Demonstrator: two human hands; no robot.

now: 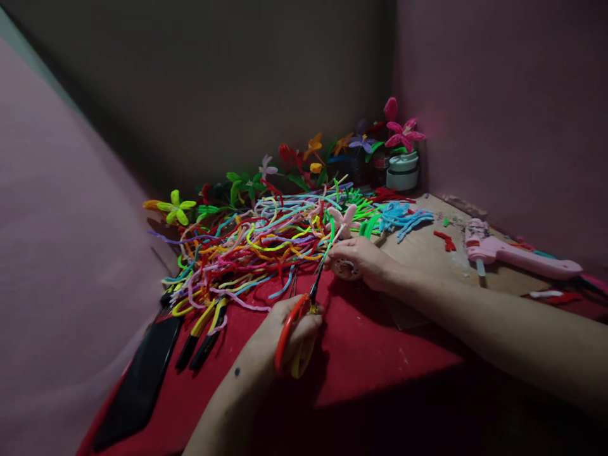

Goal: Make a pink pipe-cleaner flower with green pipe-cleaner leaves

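My left hand (292,326) is closed round the handles of a pair of scissors (291,335), one loop red and the other yellow. Their dark blades (316,282) point up and away, with the tips close to a thin green strip (331,233) by my right fingers. My right hand (358,253) is pinched at the base of a pale pink pipe-cleaner flower (346,219), whose petals stand above the fingers. Under that hand shows a round spool (346,268) with a holed core, partly covered by the palm. Exactly where the green strip is gripped is hidden.
Loose multicoloured pipe cleaners (266,234) spread across the red cloth (365,354). Yellow-black pliers (204,332) and a black flat object (140,380) lie at left. A pink glue gun (517,253) rests on a board (434,269) at right. Finished flowers (251,183) line the back.
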